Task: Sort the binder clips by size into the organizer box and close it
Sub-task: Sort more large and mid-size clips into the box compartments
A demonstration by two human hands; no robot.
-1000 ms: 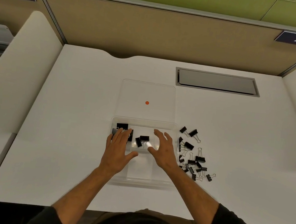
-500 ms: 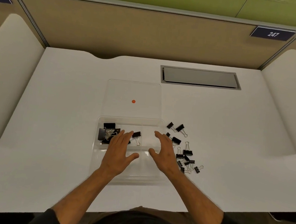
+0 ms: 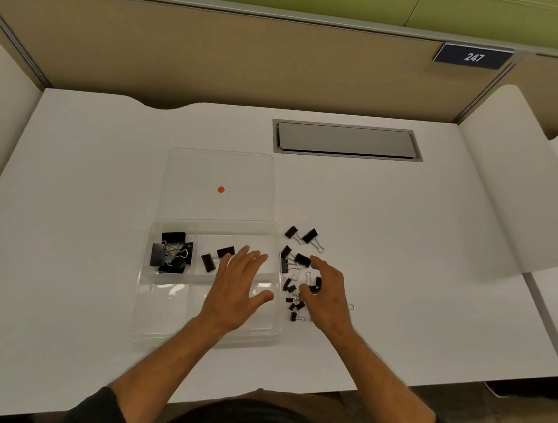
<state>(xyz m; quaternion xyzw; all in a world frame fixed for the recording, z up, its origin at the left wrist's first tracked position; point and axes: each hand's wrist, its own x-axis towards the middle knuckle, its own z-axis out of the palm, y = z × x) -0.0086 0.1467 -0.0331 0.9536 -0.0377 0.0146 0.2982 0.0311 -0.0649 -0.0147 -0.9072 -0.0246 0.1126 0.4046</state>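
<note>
White desk (image 3: pixel 403 259) is carrying a clear box (image 3: pixel 158 302), lid lying open behind it. Large clips (image 3: pixel 171 251) are sitting in its far-left compartment. Left hand (image 3: pixel 237 286) is hovering flat over the box, fingers spread. Right hand (image 3: pixel 327 294), fingers loosely curled, is resting over the loose pile (image 3: pixel 296 264) just right of the box; grip on any clip unclear.

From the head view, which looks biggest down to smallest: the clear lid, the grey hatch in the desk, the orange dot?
1. Clear lid
2. Grey hatch, though it lies farther back, so this is unsure
3. Orange dot, by far the smallest
</note>
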